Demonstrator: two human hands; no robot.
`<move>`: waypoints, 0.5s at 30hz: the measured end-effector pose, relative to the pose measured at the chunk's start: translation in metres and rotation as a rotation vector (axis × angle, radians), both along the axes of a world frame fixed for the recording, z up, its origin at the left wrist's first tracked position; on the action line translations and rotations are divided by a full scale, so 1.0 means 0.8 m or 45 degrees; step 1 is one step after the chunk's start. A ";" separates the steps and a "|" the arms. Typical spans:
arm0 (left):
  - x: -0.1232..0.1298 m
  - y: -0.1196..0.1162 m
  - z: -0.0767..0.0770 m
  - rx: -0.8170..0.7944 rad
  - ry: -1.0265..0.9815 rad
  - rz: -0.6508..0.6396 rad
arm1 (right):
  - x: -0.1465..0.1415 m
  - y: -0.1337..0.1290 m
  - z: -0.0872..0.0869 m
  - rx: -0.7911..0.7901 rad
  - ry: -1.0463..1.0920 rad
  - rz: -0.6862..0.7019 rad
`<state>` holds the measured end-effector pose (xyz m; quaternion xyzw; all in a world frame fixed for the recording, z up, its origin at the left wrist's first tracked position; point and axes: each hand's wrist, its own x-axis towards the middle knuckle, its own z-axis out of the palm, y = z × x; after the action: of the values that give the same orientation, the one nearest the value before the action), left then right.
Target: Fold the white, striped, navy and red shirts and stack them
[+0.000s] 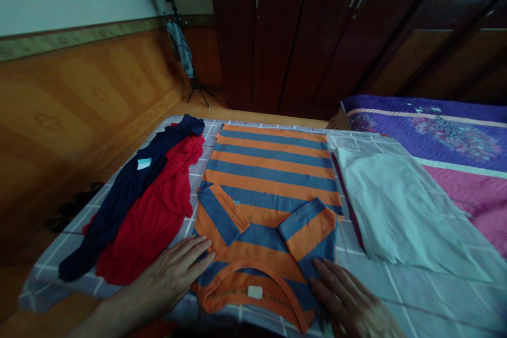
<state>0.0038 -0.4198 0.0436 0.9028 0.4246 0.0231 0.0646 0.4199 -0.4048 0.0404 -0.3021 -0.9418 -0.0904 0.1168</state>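
Observation:
An orange and grey-blue striped T-shirt (273, 169) lies flat in front of me, its collar toward me and both sleeves folded inward over the body. My left hand (184, 266) rests with fingers stretched out on the shirt's left shoulder edge. On the opposite shoulder edge, my right hand (344, 296) lies flat, fingers extended. Neither hand grips the fabric. A white label (255, 292) shows inside the collar.
Left of the shirt lie a crumpled red garment (158, 211) and a navy garment (122, 195). A folded pale garment (400, 216) lies at right on the checked sheet (420, 306). Beyond stand a dark wardrobe (277, 37), a coat stand (174, 5) and a purple-pink bed (447, 127).

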 end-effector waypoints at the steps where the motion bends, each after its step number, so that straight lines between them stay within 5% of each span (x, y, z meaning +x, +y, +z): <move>1: -0.001 0.001 -0.001 0.014 0.001 -0.006 | -0.002 0.001 -0.003 0.008 0.023 -0.005; 4: -0.001 0.004 0.002 0.018 -0.003 -0.030 | -0.008 0.007 -0.001 -0.139 0.129 -0.058; 9: 0.003 0.005 0.011 -0.053 -0.052 0.018 | -0.021 0.036 0.033 -0.670 0.399 -0.381; 15: 0.009 0.012 -0.005 0.071 -0.075 0.018 | -0.031 0.069 0.061 -1.020 0.584 -0.562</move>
<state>0.0107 -0.4101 0.0395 0.9001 0.4281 0.0619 0.0519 0.3951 -0.3492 0.0894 -0.5268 -0.7665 0.3237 0.1736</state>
